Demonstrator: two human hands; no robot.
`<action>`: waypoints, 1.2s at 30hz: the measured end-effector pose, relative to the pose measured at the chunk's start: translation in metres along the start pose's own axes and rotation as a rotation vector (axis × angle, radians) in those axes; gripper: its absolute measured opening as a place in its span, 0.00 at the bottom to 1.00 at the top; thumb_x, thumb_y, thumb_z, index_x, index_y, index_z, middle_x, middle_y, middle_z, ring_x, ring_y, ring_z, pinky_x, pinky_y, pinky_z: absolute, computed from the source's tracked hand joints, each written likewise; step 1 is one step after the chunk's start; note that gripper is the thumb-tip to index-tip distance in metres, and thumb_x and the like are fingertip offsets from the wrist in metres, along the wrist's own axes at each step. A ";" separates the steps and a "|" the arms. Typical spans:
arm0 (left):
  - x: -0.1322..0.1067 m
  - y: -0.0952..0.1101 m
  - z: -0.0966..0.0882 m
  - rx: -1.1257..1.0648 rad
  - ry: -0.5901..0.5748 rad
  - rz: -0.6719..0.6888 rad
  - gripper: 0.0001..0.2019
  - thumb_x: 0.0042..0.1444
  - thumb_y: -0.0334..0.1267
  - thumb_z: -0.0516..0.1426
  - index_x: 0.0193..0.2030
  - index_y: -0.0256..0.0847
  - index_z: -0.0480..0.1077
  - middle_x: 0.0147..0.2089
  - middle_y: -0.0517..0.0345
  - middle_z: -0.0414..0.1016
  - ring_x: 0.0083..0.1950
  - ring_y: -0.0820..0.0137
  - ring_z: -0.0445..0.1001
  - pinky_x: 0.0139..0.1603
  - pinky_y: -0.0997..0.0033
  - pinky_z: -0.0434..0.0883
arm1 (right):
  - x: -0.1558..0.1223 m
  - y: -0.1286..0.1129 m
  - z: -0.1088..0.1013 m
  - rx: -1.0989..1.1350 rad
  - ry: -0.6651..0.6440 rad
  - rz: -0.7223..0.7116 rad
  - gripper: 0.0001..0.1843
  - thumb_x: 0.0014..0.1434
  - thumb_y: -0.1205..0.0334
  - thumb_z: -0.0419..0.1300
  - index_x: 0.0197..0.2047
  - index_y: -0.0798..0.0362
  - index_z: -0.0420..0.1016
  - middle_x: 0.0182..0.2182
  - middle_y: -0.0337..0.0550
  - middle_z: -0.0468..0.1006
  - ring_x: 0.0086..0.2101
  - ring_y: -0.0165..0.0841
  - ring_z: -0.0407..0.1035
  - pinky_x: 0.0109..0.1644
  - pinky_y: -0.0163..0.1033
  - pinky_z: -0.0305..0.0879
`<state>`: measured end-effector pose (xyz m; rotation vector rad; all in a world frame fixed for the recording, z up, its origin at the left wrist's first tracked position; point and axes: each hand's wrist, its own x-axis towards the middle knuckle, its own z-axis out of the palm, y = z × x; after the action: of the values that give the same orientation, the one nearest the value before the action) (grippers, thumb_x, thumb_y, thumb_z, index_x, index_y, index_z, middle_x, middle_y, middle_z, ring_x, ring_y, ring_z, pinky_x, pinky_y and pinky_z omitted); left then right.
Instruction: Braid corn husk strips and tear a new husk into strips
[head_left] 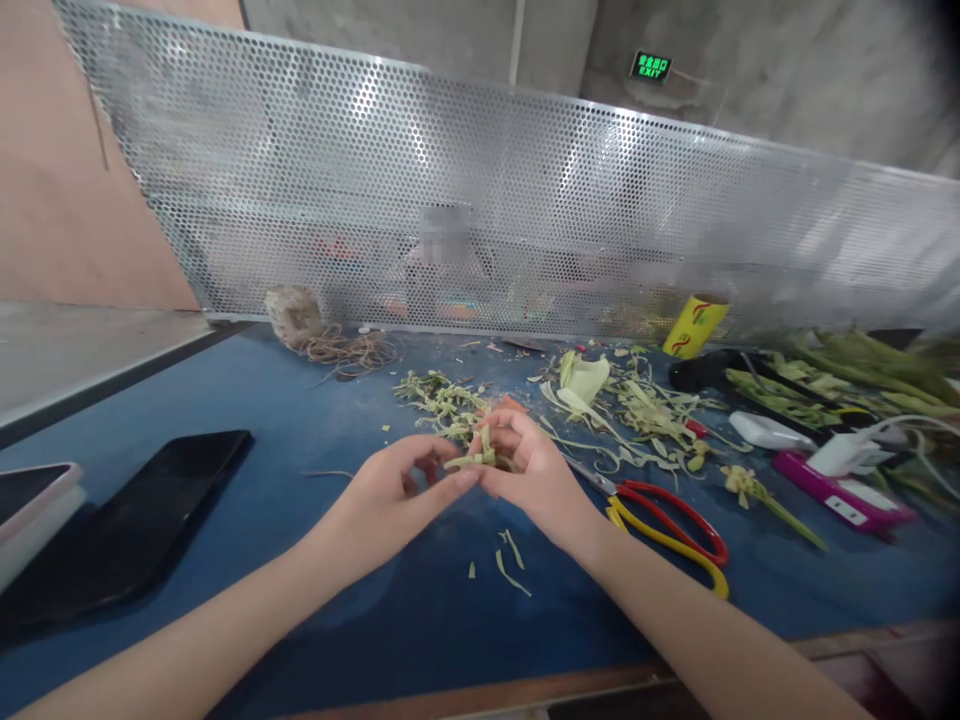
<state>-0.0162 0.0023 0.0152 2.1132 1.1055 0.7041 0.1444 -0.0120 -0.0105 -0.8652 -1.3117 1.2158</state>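
Both my hands meet over the middle of the blue table (315,590). My left hand (390,495) and my right hand (529,470) pinch a small bundle of pale green leaf strips (476,455) between their fingertips. Their fingers are curled around it. A few cut strip bits (510,560) lie on the table just below my hands. Red and yellow scissors (664,520) rest right beside my right wrist.
A black phone (127,525) and a white-edged device (30,500) lie at the left. Twine and its spool (330,340) sit at the back, leaf scraps (622,400) and green stalks (862,375) at the right. A perforated metal screen (525,200) bounds the far edge; a person sits behind it.
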 end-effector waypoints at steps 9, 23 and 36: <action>0.004 -0.001 -0.012 0.075 0.155 0.019 0.12 0.52 0.43 0.52 0.23 0.40 0.68 0.23 0.62 0.71 0.25 0.73 0.66 0.26 0.76 0.61 | -0.001 -0.003 -0.002 -0.017 0.069 -0.037 0.14 0.46 0.68 0.60 0.32 0.50 0.57 0.27 0.32 0.69 0.20 0.23 0.60 0.24 0.31 0.58; 0.004 -0.008 0.007 -0.181 0.061 -0.035 0.22 0.47 0.43 0.58 0.48 0.41 0.59 0.37 0.54 0.73 0.34 0.68 0.73 0.29 0.71 0.67 | 0.000 -0.006 -0.002 0.056 0.023 -0.014 0.09 0.51 0.57 0.59 0.30 0.51 0.62 0.27 0.37 0.73 0.23 0.26 0.65 0.24 0.33 0.64; 0.003 -0.002 0.009 -0.021 0.132 0.065 0.12 0.50 0.42 0.56 0.39 0.43 0.73 0.32 0.60 0.76 0.25 0.74 0.65 0.24 0.76 0.63 | -0.005 -0.005 0.001 -0.340 0.128 -0.156 0.04 0.50 0.63 0.58 0.25 0.50 0.67 0.25 0.37 0.73 0.26 0.29 0.66 0.28 0.35 0.61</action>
<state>-0.0091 0.0033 0.0080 2.1186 1.0976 0.8926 0.1448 -0.0185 -0.0066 -1.0411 -1.4741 0.8145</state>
